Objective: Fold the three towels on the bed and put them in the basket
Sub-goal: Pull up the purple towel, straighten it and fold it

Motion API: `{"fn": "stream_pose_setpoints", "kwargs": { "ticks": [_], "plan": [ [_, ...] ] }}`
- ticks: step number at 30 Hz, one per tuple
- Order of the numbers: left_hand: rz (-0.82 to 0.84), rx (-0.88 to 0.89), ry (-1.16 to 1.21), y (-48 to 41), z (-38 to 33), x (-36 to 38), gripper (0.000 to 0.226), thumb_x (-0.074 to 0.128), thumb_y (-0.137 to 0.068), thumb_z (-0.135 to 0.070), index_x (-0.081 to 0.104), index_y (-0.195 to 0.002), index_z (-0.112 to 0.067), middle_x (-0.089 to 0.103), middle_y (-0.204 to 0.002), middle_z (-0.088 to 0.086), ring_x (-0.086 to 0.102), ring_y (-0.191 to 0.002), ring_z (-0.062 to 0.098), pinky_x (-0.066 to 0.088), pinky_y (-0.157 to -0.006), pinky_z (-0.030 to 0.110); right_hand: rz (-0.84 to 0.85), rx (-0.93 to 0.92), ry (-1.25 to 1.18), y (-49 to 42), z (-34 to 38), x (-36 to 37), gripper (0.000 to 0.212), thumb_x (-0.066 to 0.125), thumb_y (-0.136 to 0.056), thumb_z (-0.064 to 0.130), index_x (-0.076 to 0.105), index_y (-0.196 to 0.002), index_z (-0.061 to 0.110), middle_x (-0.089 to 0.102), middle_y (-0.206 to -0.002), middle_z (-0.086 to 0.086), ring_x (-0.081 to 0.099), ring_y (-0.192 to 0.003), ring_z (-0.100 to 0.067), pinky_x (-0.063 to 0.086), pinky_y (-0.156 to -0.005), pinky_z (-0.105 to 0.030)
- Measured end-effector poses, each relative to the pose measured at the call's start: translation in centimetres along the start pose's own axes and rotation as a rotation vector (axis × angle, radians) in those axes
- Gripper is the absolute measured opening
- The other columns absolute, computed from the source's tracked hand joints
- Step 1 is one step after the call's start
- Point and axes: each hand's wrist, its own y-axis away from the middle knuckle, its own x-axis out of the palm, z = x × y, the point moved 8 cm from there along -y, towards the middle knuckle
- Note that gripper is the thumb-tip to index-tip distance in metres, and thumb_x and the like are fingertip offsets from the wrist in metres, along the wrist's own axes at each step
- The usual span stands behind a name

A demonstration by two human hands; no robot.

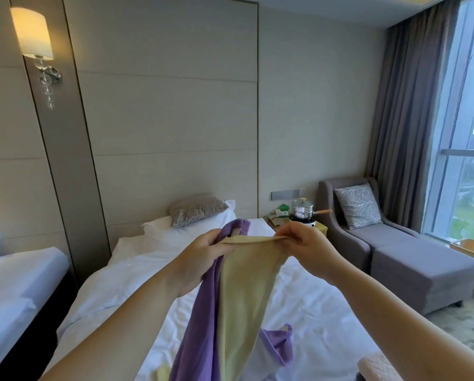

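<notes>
— What have your hands got?
— My left hand (202, 259) grips the purple towel (200, 325) and one corner of the yellow towel (241, 298); my right hand (304, 248) pinches the yellow one's other corner.
— Where are the towels?
— Both hang above the white bed (136, 276), with their lower ends near the sheet.

Single head-worn wide-angle view, aimed forward and slightly down along white-sheeted bed (153, 273) toward beige panelled wall (175, 105); raised hands seen close; grey upholstered armchair (367, 229) caught at right.
</notes>
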Motion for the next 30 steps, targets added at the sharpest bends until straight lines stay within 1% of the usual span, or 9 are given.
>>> {"fn": "stream_pose_setpoints", "kwargs": {
  "ticks": [3,5,8,12,17,22,24,26,30],
  "plan": [
    [0.129,-0.02,0.159,0.0,-0.1,1.2,0.024,0.061,-0.076,-0.019,0.063,-0.098,-0.009,0.059,-0.079,0.004,0.055,-0.071,0.016,0.041,-0.067,0.029,-0.101,0.039,-0.133,0.1,0.1,-0.2,0.023,0.055,-0.091,0.009,0.062,-0.082,0.029,0.064,-0.076,0.013,0.054,-0.07,-0.003,0.047,-0.073,-0.031],
    [0.064,0.04,0.177,-0.3,-0.6,0.9,0.012,0.06,-0.085,-0.02,0.064,-0.089,-0.01,0.057,-0.074,0.002,0.052,-0.068,0.013,0.038,-0.062,0.024,-0.085,0.069,-0.261,0.3,0.7,0.5,0.026,0.051,-0.093,0.006,0.063,-0.084,0.028,0.065,-0.076,0.006,0.057,-0.071,-0.01,0.049,-0.073,-0.039],
    [-0.207,0.105,0.053,-0.6,-1.0,-1.1,0.014,0.058,-0.093,-0.021,0.069,-0.086,-0.014,0.067,-0.077,0.0,0.061,-0.073,0.01,0.045,-0.066,0.019,0.031,0.046,-0.339,0.8,2.2,2.5,0.028,0.055,-0.09,0.001,0.068,-0.082,0.024,0.065,-0.075,0.003,0.058,-0.07,-0.01,0.046,-0.068,-0.031],
    [-0.364,0.138,-0.262,-0.7,-1.2,-2.0,0.027,0.06,-0.093,-0.027,0.067,-0.086,-0.002,0.06,-0.068,-0.002,0.053,-0.062,0.008,0.041,-0.058,0.019,0.142,0.029,-0.426,1.3,4.0,4.9,0.02,0.07,-0.079,-0.001,0.071,-0.077,0.018,0.07,-0.076,-0.005,0.062,-0.074,-0.016,0.049,-0.072,-0.031],
    [-0.262,0.119,-0.335,-0.3,-0.9,-0.6,0.031,0.061,-0.091,-0.032,0.061,-0.071,-0.008,0.047,-0.053,-0.005,0.043,-0.05,0.008,0.037,-0.049,0.016,0.062,0.036,-0.361,0.6,4.7,5.0,0.02,0.079,-0.071,0.001,0.062,-0.073,0.012,0.066,-0.074,-0.009,0.058,-0.071,-0.018,0.048,-0.071,-0.035],
    [-0.032,-0.065,-0.171,0.5,0.4,0.5,0.047,0.047,-0.094,-0.049,0.072,-0.093,-0.009,0.068,-0.079,0.006,0.063,-0.073,0.016,0.054,-0.072,0.028,0.053,0.002,-0.257,0.5,4.5,5.0,0.019,0.08,-0.07,0.002,0.062,-0.072,0.007,0.064,-0.065,0.004,0.055,-0.061,-0.005,0.047,-0.064,-0.022],
    [0.073,-0.03,-0.267,0.9,0.3,1.4,0.048,0.056,-0.088,-0.052,0.07,-0.097,-0.007,0.069,-0.087,0.008,0.065,-0.081,0.017,0.053,-0.078,0.029,0.05,-0.015,-0.211,0.6,4.3,5.0,0.018,0.078,-0.07,0.001,0.063,-0.071,0.009,0.061,-0.058,0.012,0.05,-0.055,0.003,0.043,-0.058,-0.014],
    [0.11,0.045,-0.343,1.3,0.1,1.8,0.035,0.071,-0.08,-0.036,0.068,-0.099,-0.006,0.07,-0.092,0.009,0.065,-0.086,0.016,0.053,-0.084,0.034,0.05,0.0,-0.212,0.6,3.9,5.1,0.018,0.079,-0.069,0.003,0.064,-0.072,0.01,0.061,-0.057,0.014,0.051,-0.054,0.004,0.042,-0.056,-0.013],
    [-0.032,0.112,-0.4,1.2,-0.3,0.7,0.014,0.067,-0.087,-0.011,0.066,-0.099,-0.002,0.067,-0.092,0.011,0.058,-0.087,0.016,0.048,-0.094,0.049,0.085,0.093,-0.334,0.6,2.5,5.2,0.016,0.079,-0.073,0.006,0.066,-0.081,0.013,0.07,-0.075,0.001,0.062,-0.073,-0.011,0.051,-0.071,-0.026]
  ]
}}
